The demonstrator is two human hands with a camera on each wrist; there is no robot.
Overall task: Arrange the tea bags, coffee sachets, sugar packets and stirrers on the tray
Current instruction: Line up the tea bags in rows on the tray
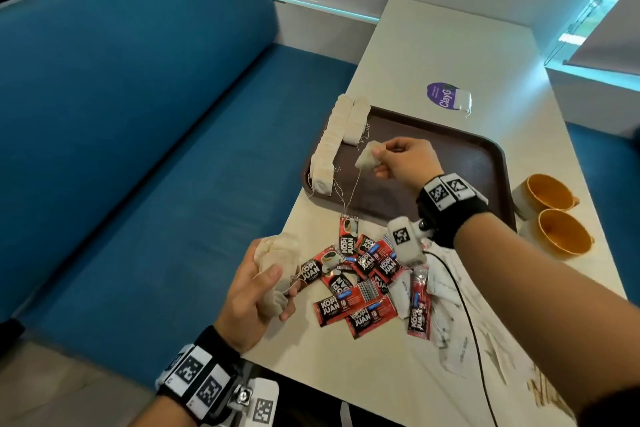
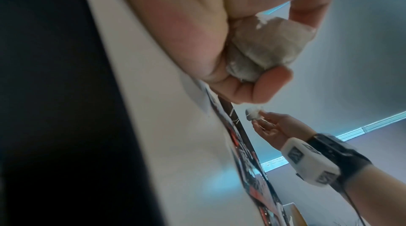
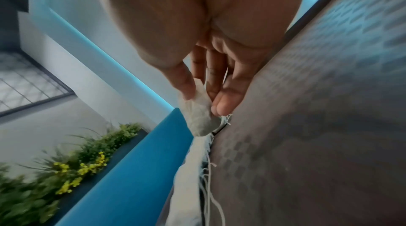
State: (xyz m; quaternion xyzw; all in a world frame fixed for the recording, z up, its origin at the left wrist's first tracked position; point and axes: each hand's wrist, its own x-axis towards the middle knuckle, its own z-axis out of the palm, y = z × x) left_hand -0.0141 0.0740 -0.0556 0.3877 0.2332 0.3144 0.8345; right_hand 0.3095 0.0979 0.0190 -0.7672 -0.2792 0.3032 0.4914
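Note:
A dark brown tray (image 1: pixel 460 149) lies on the pale table (image 1: pixel 415 55). Two rows of tea bags (image 1: pixel 332 146) stand along its left edge. My right hand (image 1: pixel 391 158) hovers over the tray and pinches one tea bag (image 1: pixel 367 159) (image 3: pixel 198 118) between thumb and fingers, its string hanging down. My left hand (image 1: pixel 256 288) is at the table's left edge, gripping a bunch of tea bags (image 1: pixel 277 255) (image 2: pixel 263 47). Red and black coffee sachets (image 1: pixel 360 274) lie heaped between the hands. White sugar packets (image 1: pixel 443 288) lie to their right.
Two orange-lined cups (image 1: pixel 554 211) stand right of the tray. A purple sticker and a small clear packet (image 1: pixel 460 100) lie beyond the tray. A blue bench seat (image 1: pixel 138 149) runs along the table's left side. A black cable (image 1: pixel 474 333) crosses the packets.

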